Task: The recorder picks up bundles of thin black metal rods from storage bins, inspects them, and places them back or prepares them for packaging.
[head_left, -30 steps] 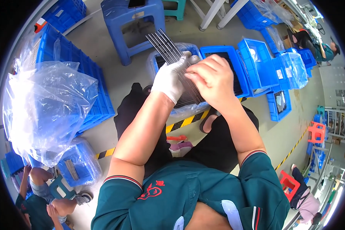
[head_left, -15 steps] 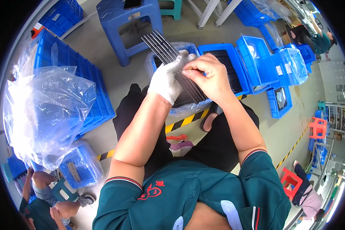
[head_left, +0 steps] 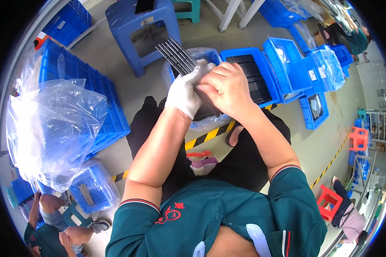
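Note:
My left hand [head_left: 184,95], in a white glove, is closed round a bundle of thin black rods [head_left: 176,55]. The rods fan out a little past its fingers, pointing up and to the left. My bare right hand [head_left: 227,88] is closed over the lower part of the same bundle, its thumb and curled fingers pressed against the rods and hiding much of them. Beneath both hands stands a blue bin lined with clear plastic [head_left: 212,53], with more black rods inside. Just right of it is a second blue bin [head_left: 268,103] full of similar rods.
Blue crates [head_left: 111,103] under clear plastic film [head_left: 55,128] stand at the left. A blue stool [head_left: 137,23] bears a dark flat object. More blue bins [head_left: 287,64] are stacked to the right. Two people sit at the lower left and lower right; another is at the upper right.
My right hand has shifted slightly left over the rods, and its fingers have closed in, covering more of the bundle. The left hand keeps its hold.

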`<action>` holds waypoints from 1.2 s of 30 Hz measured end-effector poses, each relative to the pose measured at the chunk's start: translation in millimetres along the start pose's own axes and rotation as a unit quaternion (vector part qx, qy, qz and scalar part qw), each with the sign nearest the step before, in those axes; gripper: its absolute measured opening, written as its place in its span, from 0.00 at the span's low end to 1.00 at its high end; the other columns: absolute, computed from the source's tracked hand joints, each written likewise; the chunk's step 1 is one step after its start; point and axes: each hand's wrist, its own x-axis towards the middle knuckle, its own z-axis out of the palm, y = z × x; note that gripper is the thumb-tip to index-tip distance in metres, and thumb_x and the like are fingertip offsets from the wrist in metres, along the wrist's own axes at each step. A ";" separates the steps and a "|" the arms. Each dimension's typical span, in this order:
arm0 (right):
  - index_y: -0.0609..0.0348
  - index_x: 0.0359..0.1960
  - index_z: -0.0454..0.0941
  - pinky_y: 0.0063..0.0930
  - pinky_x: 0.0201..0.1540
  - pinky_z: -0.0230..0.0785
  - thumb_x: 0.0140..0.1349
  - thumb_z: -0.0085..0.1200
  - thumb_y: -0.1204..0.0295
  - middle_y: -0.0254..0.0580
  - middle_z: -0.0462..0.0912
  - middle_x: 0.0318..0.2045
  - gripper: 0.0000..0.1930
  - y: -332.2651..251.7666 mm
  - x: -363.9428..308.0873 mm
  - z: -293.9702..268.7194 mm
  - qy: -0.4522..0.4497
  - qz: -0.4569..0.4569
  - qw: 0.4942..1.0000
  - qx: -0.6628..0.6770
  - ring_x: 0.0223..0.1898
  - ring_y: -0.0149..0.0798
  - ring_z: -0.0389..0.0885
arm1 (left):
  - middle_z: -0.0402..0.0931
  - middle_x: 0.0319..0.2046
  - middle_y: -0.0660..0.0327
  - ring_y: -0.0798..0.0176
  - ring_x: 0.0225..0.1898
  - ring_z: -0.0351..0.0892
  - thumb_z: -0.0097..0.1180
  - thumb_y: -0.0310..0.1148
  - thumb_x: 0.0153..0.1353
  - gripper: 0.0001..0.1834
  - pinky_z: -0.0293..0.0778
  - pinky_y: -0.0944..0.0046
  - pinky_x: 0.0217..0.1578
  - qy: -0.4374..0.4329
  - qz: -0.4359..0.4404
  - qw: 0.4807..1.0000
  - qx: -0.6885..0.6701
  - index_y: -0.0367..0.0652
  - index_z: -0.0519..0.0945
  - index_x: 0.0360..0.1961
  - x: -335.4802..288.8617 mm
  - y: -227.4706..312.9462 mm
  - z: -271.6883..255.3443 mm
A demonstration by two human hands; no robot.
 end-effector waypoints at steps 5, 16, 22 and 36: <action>0.53 0.24 0.80 0.36 0.40 0.65 0.44 0.64 0.70 0.33 0.81 0.25 0.06 -3.0 -3.1 4.0 0.009 -0.017 1.000 -0.002 0.33 0.40 0.76 | 0.78 0.42 0.52 0.56 0.45 0.79 0.54 0.24 0.62 0.11 0.75 0.58 0.48 0.007 0.003 1.000 0.017 0.34 0.76 0.46 2.5 -4.0 -1.9; 0.55 0.23 0.80 0.34 0.39 0.65 0.45 0.65 0.69 0.34 0.80 0.23 0.07 1.9 -3.0 -8.2 0.030 0.007 1.000 0.002 0.31 0.40 0.77 | 0.80 0.39 0.55 0.60 0.40 0.79 0.58 0.28 0.61 0.13 0.75 0.63 0.45 0.011 0.052 0.991 0.121 0.36 0.77 0.46 -1.7 -7.3 10.9; 0.55 0.23 0.80 0.35 0.36 0.66 0.48 0.65 0.69 0.36 0.80 0.24 0.06 -2.3 0.9 -13.3 0.058 0.024 0.997 0.050 0.29 0.41 0.76 | 0.79 0.34 0.58 0.65 0.34 0.78 0.55 0.31 0.64 0.08 0.74 0.66 0.37 -0.023 0.038 0.993 0.106 0.39 0.78 0.40 -2.3 -3.7 11.0; 0.62 0.27 0.82 0.28 0.35 0.68 0.48 0.65 0.76 0.38 0.80 0.23 0.05 7.7 -1.1 -6.7 -0.008 0.120 0.978 0.173 0.29 0.36 0.75 | 0.76 0.38 0.52 0.55 0.39 0.77 0.46 0.27 0.68 0.06 0.76 0.56 0.42 0.009 -0.038 0.997 -0.061 0.39 0.74 0.42 3.5 -2.5 11.8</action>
